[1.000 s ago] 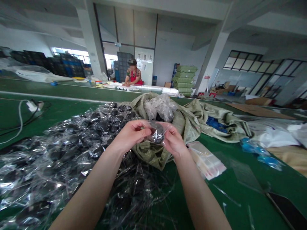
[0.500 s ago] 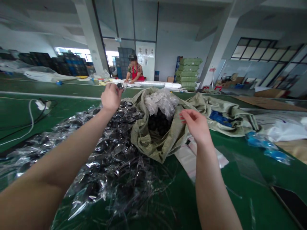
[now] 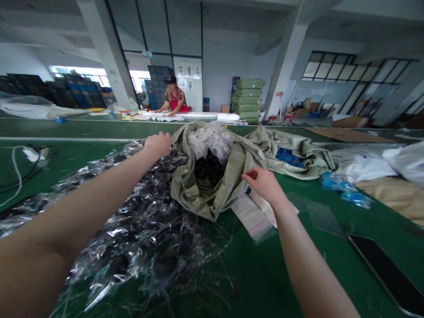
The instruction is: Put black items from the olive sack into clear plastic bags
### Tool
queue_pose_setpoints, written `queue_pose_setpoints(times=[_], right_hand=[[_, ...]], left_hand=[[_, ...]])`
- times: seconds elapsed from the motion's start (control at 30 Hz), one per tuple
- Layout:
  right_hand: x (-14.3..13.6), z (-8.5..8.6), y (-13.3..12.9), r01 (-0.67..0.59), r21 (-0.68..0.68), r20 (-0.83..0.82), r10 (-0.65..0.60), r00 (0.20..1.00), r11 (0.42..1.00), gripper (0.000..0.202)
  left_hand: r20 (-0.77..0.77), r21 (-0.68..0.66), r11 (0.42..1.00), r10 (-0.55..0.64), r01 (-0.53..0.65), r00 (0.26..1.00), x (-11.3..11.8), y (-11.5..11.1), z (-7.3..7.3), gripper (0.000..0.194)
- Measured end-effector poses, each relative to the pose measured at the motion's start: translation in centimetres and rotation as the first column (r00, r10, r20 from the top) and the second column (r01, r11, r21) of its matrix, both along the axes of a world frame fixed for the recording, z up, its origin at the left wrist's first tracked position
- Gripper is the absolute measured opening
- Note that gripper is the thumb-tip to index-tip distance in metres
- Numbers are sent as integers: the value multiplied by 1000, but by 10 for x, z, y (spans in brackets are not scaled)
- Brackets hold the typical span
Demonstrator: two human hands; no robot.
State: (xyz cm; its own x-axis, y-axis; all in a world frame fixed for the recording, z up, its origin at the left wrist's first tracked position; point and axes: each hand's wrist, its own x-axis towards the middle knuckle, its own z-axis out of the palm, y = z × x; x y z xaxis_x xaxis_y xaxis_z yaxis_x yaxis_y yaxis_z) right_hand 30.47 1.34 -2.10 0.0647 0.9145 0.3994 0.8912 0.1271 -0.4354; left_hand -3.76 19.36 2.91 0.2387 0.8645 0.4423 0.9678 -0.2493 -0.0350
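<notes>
My left hand [image 3: 159, 145] is over the upper edge of a pile of clear-wrapped black round items [image 3: 142, 203], left of an open green-grey sack [image 3: 215, 203]. Its fingertips point away and are mostly hidden. Loose black round items [image 3: 210, 170] show inside the sack, below crumpled clear plastic [image 3: 212, 139]. At the sack's right side, my right hand [image 3: 263, 182] has thumb and fingers pressed together; anything between them is too small to make out. Flat clear bags [image 3: 251, 214] lie below this hand on the green table [image 3: 265, 274].
A phone [image 3: 384, 269] lies at the lower right. Farther back is a second sack [image 3: 308, 165] with blue items [image 3: 289, 157], beside wrapped blue pieces [image 3: 356, 198]. White cables [image 3: 18, 168] are at left. Another person [image 3: 174, 97] works across the table.
My left hand has lowered toward the pile; the dark round item seen in its fingers earlier no longer shows there. My right hand has dropped slightly. The view has shifted right.
</notes>
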Motion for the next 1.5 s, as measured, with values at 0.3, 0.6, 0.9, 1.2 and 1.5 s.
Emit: queue_pose_setpoints(times=[0.3, 0.6, 0.9, 1.2, 1.5], right_hand=[[-15, -104, -42, 53, -360, 395, 100, 913, 931, 39], [-4, -113, -44, 14, -315, 358, 105, 928, 949, 26], [-1, -118, -40, -20, -72, 161, 31, 986, 997, 22], [-20, -79, -25, -242, 335, -465, 383, 798, 911, 69], [-71, -27, -8, -320, 368, -520, 479, 707, 873, 48]], left_hand=[[-162, -387, 916, -179, 104, 971, 125, -30, -81, 31], [-148, -551, 834, -102, 3, 984, 151, 2, -140, 37], [61, -425, 897, -104, 121, 993, 147, -12, -133, 34], [399, -28, 732, -617, 681, 679, 108, -103, -60, 33], [359, 429, 664, -748, 613, 558, 76, -155, -56, 23]])
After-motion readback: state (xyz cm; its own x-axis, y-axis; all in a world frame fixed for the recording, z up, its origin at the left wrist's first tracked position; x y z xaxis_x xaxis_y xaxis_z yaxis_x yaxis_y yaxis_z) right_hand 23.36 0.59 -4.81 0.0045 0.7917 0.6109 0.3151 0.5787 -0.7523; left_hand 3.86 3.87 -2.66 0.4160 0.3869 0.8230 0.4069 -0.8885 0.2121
